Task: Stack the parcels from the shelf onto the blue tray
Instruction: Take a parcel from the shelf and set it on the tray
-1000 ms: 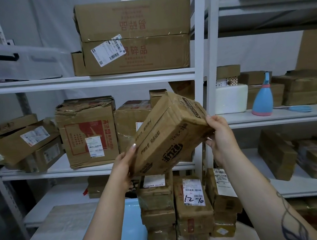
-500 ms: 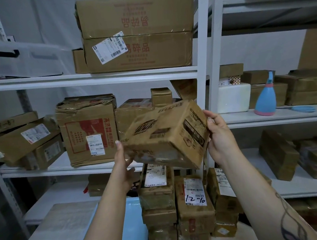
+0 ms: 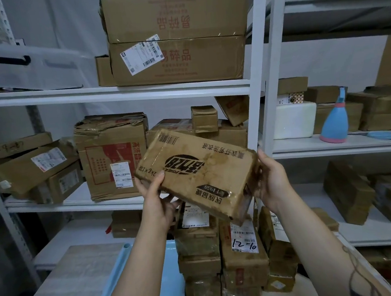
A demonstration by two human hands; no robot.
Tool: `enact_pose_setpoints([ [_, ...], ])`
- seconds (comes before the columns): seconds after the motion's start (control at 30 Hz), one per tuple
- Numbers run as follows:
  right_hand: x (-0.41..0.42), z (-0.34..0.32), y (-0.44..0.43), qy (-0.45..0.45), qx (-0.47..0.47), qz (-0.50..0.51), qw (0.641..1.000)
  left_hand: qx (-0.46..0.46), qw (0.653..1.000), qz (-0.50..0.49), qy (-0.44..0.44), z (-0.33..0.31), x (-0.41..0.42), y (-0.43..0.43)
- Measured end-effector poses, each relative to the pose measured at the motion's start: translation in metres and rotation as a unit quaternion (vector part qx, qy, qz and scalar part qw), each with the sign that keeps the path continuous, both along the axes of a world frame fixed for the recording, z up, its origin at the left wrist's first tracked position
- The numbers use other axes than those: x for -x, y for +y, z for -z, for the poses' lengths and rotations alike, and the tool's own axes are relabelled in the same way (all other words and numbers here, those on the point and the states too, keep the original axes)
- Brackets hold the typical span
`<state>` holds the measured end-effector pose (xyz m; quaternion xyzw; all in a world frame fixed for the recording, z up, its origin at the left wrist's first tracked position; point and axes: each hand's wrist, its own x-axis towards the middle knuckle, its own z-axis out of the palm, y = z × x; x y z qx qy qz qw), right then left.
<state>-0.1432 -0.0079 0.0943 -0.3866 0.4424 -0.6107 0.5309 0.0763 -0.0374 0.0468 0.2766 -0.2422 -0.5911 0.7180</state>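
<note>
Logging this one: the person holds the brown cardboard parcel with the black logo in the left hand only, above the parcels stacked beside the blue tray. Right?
Not only the left. The head view shows both hands on the brown cardboard parcel with the black logo: left hand at its left end, right hand at its right end, above the stacked parcels beside the blue tray.

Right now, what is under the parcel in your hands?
Below the held parcel are stacked parcels, one with a 12-10 label, beside a bare stretch of the blue tray. The held parcel and the left hand hide part of the stacks' tops.
</note>
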Motion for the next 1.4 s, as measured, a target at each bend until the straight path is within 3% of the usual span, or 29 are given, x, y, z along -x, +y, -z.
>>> enact_pose_setpoints([
  [0.23, 0.003, 0.005, -0.005, 0.041, -0.086, -0.011, 0.995, 0.016, 0.999, -0.040, -0.027, -0.001, -0.001, 0.005],
  [0.43, 0.009, 0.008, -0.003, 0.147, -0.117, -0.053, 0.981, 0.037, 0.988, -0.022, -0.150, -0.002, -0.012, 0.009],
  [0.57, 0.007, -0.001, 0.000, 0.202, -0.111, -0.127, 0.965, 0.037, 0.978, 0.001, -0.205, -0.003, -0.015, 0.011],
  [0.77, -0.016, -0.005, 0.001, 0.272, -0.081, -0.168, 0.944, 0.037, 0.976, 0.052, -0.209, 0.002, -0.016, 0.011],
  [1.03, -0.019, -0.002, 0.000, 0.233, -0.078, -0.167, 0.955, 0.056, 0.969, 0.092, -0.220, 0.004, -0.018, 0.013],
  [1.4, -0.026, 0.001, 0.006, 0.193, -0.059, -0.184, 0.962, 0.077, 0.979, 0.044, -0.184, -0.007, -0.019, 0.010],
])
